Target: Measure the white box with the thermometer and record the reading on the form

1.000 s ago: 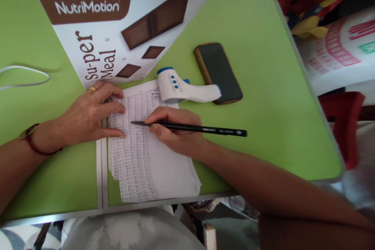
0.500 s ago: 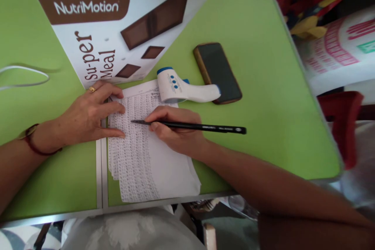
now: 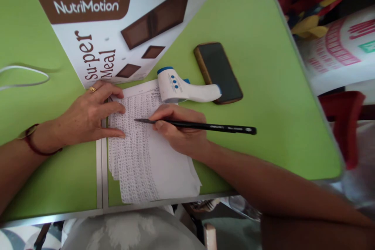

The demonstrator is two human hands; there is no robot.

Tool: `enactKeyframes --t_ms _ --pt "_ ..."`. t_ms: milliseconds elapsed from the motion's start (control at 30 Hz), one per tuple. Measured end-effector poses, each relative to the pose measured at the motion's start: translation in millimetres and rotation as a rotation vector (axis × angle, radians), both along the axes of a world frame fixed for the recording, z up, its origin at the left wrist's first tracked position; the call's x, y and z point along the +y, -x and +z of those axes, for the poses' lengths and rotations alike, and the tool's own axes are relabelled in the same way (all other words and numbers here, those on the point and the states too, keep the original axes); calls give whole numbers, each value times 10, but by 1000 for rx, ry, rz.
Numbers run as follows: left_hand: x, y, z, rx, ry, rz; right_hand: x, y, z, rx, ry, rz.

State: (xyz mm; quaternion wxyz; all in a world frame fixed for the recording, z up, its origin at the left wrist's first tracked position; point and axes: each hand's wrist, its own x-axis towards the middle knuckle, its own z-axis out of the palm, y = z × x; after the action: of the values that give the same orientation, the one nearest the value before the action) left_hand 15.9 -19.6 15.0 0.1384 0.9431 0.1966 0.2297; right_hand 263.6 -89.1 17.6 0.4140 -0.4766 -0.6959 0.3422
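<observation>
Sheets of paper covered partly in rows of handwriting lie stacked on the green table. My right hand grips a black pen, its tip over the written rows near the upper part of the top sheet. The fingers of my left hand are spread, with the fingertips resting on the left edge of the sheets. A white and blue infrared thermometer lies across the top of the papers, its handle end against a dark phone in a brown case.
A large white NutriMotion box stands behind the papers. A white cable loops at the left on the green table. Past the table's right edge are a printed white sack and a red chair.
My right hand has shifted slightly to the right with the pen, whose tip has moved a little right across the sheet. My left hand has stayed in place.
</observation>
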Motion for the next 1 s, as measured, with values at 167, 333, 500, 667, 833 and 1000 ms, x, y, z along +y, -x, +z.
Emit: enactKeyframes --t_ms 167,333,500,667,833,1000 --pt "2 3 -8 12 4 5 -17 2 -12 -4 62 78" --pt "1 5 -3 8 -1 2 -8 -1 -22 -23 46 113" --pt "0 4 -10 10 -1 2 2 7 -10 -51 14 137" --pt "2 5 -6 18 22 13 1 14 -4 -66 -21 148" --pt "0 5 -10 5 25 13 -6 10 -15 -86 -11 121" --pt "1 4 -13 -4 -7 -1 -4 6 -28 -73 -24 127"
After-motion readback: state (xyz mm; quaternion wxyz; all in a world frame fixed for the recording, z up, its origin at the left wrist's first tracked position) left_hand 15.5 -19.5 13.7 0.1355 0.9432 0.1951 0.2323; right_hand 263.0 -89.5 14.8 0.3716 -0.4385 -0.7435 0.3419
